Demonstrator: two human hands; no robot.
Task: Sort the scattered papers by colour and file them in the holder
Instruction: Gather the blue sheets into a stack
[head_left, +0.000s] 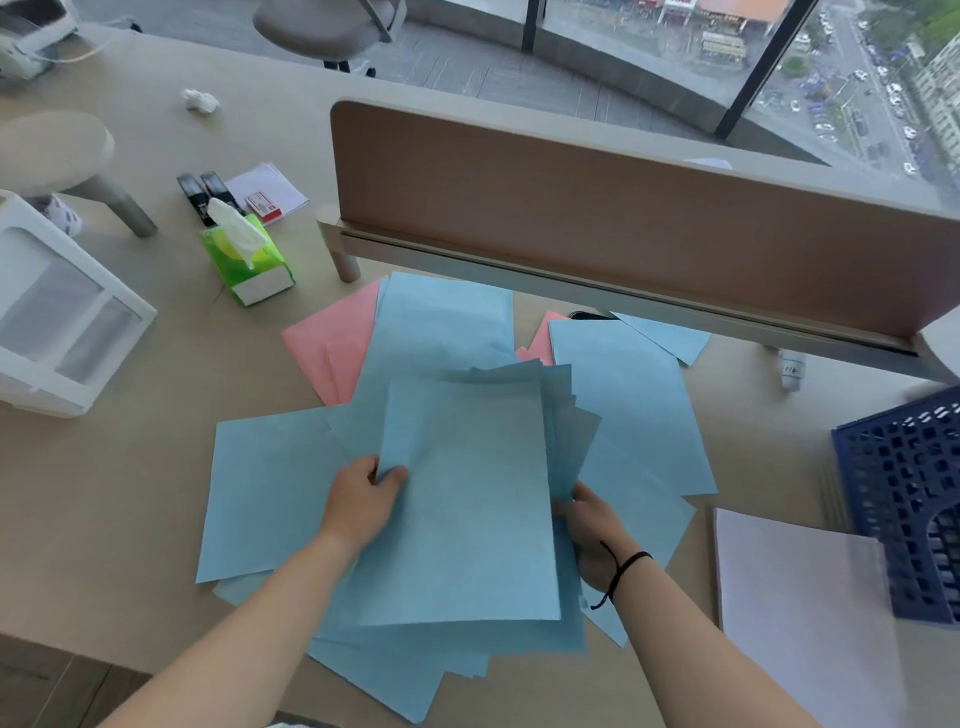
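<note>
Midway: uneven sheaf of blue paper sheets (467, 499) pinched by left hand (361, 501), gripped by right hand (592, 530). Loose blue sheets (265, 483), pink sheets (332, 343) unsorted; dark-blue perforated plastic holder (904, 499) seemingly empty.

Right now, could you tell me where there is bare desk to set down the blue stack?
Bare desk lies left of the blue sheets, below the white tray. A narrower gap sits between the sheets and the blue holder. The centre is crowded with paper; white sheets fill the right.
</note>
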